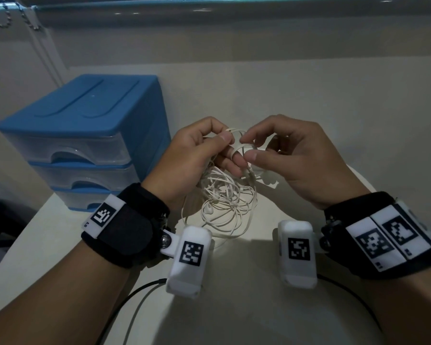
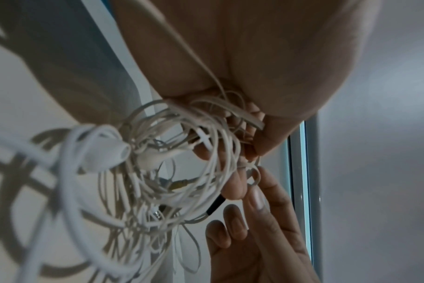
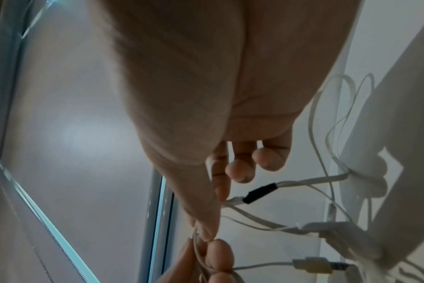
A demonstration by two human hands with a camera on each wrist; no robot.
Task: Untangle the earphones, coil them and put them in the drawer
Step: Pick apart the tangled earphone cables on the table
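Earphones (image 1: pixel 224 195) tangled, pinched by both hands, above table (image 1: pixel 284 295)

place: home room or small office | cues: white table (image 1: pixel 234 295); blue plastic drawer unit (image 1: pixel 85 135); roller blind with bead chain (image 1: pixel 8 19); plain wall
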